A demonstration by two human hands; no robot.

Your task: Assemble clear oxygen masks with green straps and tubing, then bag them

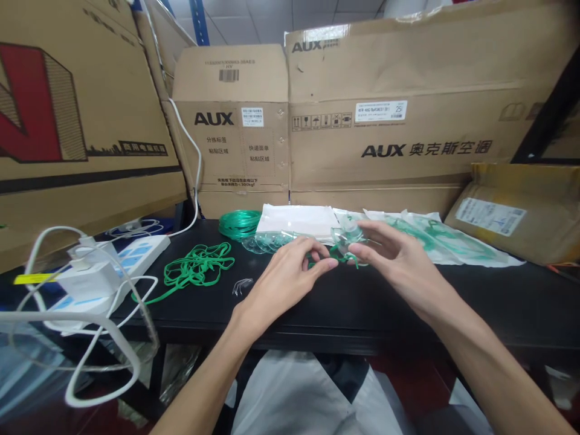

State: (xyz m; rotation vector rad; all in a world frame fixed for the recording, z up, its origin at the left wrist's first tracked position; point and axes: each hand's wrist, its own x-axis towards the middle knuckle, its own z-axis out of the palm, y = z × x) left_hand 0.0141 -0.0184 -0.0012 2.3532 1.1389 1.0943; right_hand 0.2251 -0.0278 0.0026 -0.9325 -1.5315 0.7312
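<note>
A clear mask with a green strap is held above the black table. My right hand grips the mask from its right side, fingers behind and thumb in front. My left hand is closed at the strap's left part, its thumb and fingers close together. Behind my left hand several clear masks lie in a row, beside a coil of green tubing. A tangle of green strap rests to the left, and a few thin metal strips lie near my left wrist.
White power strips with looped cables crowd the table's left side. Packed masks in bags lie at the back right, next to a wrapped brown parcel. Large cardboard sheets stand behind the black table.
</note>
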